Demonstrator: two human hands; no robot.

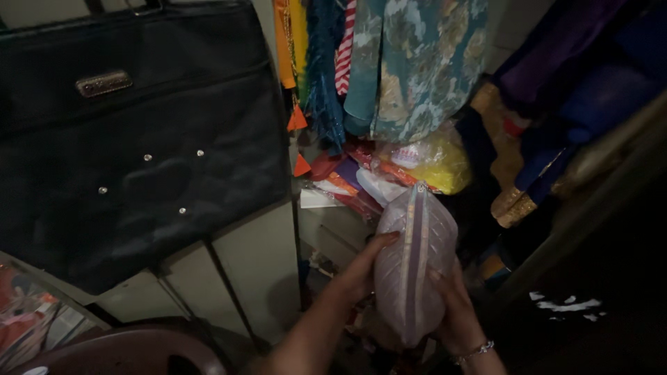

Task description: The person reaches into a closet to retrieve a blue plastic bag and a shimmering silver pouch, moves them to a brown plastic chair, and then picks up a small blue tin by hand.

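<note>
Pale zipped pouch (413, 267) upright — left hand (361, 271), right hand (455, 309) cupping its sides

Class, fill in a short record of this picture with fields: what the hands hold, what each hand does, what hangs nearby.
held thing: pale pink zipped pouch, upright
left hand: grips the pouch's left side
right hand: supports its right side, bracelet at the wrist
left of the scene: black handbag hanging
above: patterned clothes hanging
behind the pouch: yellow plastic bag
</note>
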